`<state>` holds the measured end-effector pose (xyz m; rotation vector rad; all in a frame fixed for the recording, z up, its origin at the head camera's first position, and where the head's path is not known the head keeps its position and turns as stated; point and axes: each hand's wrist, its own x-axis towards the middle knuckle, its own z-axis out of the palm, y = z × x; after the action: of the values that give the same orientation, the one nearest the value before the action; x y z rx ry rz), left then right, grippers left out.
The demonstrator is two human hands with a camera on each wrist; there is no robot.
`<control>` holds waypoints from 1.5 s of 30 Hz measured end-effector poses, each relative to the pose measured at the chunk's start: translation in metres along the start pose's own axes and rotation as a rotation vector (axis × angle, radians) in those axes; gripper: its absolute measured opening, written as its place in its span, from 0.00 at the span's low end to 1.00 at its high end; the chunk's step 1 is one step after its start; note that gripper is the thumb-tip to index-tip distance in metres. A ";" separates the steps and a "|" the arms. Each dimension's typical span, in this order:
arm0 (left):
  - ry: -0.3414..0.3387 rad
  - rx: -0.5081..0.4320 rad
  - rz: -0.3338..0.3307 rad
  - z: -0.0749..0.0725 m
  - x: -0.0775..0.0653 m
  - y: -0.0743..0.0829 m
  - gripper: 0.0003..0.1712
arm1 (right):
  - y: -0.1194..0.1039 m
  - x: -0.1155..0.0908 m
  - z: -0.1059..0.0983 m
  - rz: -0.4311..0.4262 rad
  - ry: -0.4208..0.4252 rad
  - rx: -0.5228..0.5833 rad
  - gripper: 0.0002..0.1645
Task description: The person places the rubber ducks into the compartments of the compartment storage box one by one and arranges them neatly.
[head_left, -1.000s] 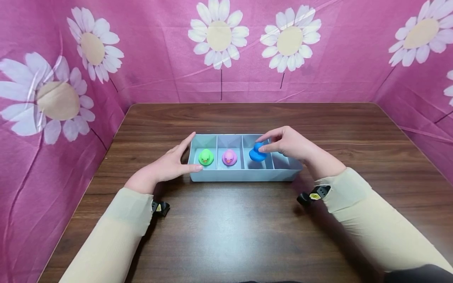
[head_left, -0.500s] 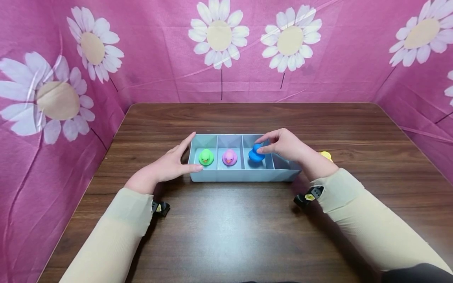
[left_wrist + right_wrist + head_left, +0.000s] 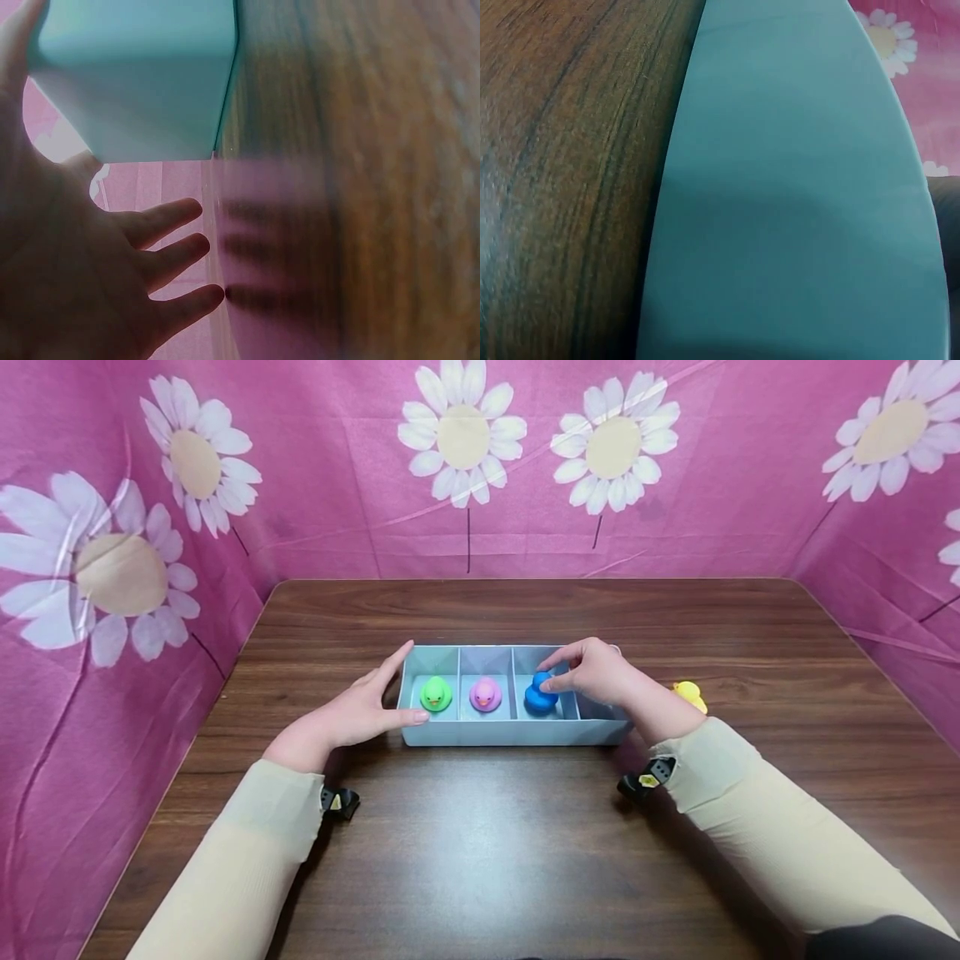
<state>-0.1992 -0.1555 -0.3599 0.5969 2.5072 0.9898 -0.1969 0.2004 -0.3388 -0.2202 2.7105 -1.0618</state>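
Left hand [image 3: 356,706], fingers straight, touching left end of tray [image 3: 480,733], long axis running left to right; green duck [image 3: 436,693], pink duck [image 3: 486,694] following; nearer right hand [image 3: 596,672] pinching blue duck [image 3: 538,698] from right inside third compartment [image 3: 528,658]; yellow duck [image 3: 691,695] resting on surface [image 3: 480,827].

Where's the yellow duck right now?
In the head view, the yellow duck sits on the table, right of the divided tray, just beyond the right wrist, which partly hides it.
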 end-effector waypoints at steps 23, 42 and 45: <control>0.005 -0.004 0.000 0.001 0.000 0.000 0.61 | 0.000 0.000 0.005 0.032 -0.022 0.010 0.17; 0.001 -0.010 -0.005 0.000 0.000 0.002 0.61 | 0.002 0.000 0.000 0.015 -0.079 0.016 0.19; 0.001 -0.005 -0.008 -0.001 0.000 0.001 0.61 | 0.001 -0.001 0.000 0.017 -0.084 0.024 0.18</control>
<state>-0.1988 -0.1551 -0.3585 0.5845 2.5057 0.9933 -0.1965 0.2014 -0.3392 -0.2319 2.6190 -1.0560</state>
